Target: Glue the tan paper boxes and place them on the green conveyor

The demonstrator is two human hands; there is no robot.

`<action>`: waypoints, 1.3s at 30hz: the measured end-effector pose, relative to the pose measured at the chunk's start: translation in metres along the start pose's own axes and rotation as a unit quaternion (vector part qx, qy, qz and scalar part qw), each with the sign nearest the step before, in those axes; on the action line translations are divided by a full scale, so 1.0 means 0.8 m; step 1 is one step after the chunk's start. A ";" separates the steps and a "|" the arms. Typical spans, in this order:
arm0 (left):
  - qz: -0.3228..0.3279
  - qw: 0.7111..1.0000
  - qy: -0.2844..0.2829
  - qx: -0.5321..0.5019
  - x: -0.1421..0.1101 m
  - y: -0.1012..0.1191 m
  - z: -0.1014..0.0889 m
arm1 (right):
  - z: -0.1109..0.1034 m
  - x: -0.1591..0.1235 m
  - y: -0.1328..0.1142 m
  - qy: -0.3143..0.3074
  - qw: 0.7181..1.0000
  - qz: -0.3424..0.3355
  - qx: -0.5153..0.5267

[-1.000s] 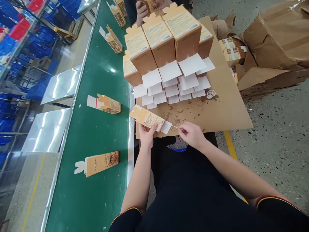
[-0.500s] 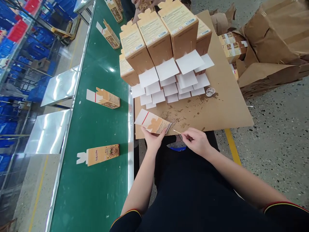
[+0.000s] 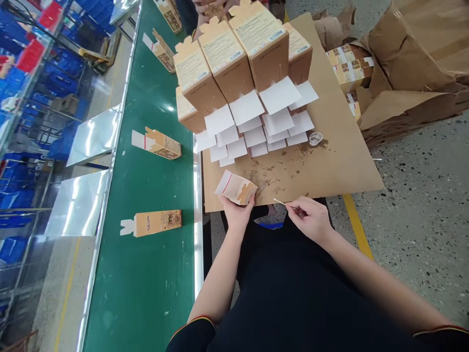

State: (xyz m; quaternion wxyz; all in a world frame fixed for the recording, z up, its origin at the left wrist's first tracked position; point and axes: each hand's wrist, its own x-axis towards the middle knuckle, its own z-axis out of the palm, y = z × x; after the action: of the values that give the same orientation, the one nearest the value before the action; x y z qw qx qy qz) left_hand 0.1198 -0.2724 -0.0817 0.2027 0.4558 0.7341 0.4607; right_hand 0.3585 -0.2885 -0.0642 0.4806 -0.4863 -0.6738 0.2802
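My left hand (image 3: 237, 213) is closed round a small cardboard box (image 3: 242, 190), whose white flap with a red line sticks out to the upper left. Between the fingertips of my right hand (image 3: 309, 218) is a cotton swab (image 3: 280, 201), its tip pointing left toward the box but apart from it. Both hands are at the near edge of a brown cardboard sheet (image 3: 340, 161). On that sheet stand stacked cartons (image 3: 269, 61) with white flaps hanging toward me. A small clear cup (image 3: 315, 139) sits right of the flaps, among dark wet spots.
Along my left runs a green conveyor belt (image 3: 146, 283) with a metal edge, carrying several spaced boxes (image 3: 159, 223). A large open carton (image 3: 410, 112) with packed boxes stands on the floor at right. Another person's hands (image 3: 208, 7) show at the top behind the stack.
The held box has turned in my left hand, showing more of its cut-out flap side. My right hand with the cotton swab has moved slightly right, away from the box.
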 end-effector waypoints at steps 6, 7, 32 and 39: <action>0.011 0.993 0.081 -0.084 0.043 -0.020 -0.029 | -0.009 0.004 -0.001 0.005 1.000 -0.019 0.016; 0.014 0.988 0.111 -0.105 0.064 -0.024 -0.041 | -0.011 0.004 0.001 0.010 1.000 -0.021 0.015; -0.157 0.962 0.220 0.030 0.289 -0.055 -0.064 | -0.049 0.014 0.016 0.044 0.998 0.008 -0.032; 0.036 0.966 0.255 0.027 0.229 -0.002 -0.061 | -0.092 0.000 0.022 0.095 0.993 0.030 -0.065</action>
State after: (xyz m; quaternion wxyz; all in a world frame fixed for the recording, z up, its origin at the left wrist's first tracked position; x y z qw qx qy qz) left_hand -0.0076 -0.1399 -0.0368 -0.0202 0.3549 0.7565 0.5490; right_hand 0.4327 -0.2889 -0.0513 0.5016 -0.5608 -0.6268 0.2024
